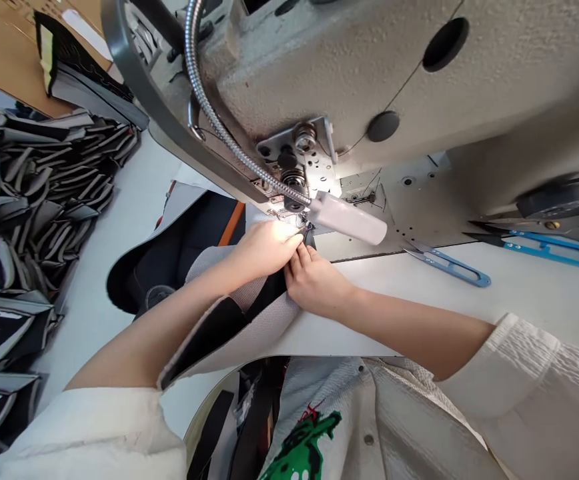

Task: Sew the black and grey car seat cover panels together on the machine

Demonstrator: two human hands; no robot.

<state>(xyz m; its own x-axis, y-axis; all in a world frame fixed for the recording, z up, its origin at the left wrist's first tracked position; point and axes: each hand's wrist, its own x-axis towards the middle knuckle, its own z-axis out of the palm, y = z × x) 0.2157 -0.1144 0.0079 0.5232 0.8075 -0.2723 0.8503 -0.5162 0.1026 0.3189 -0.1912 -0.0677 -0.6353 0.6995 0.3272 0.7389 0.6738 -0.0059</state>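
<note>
Both of my hands meet just in front of the needle area of a sewing machine, lit by its small lamp. My left hand is closed on a piece of grey and black fabric, close to the presser foot. Pressed against the same piece, my right hand has its fingers drawn together at the edge. The fabric curls up under my left forearm, its black inner face showing. Exactly how the fingertips pinch the edge is hidden.
Blue thread snips and larger blue-handled scissors lie to the right. Stacked grey and black fabric pieces fill the left side. Dark fabric with an orange strip lies behind my left arm on the white table.
</note>
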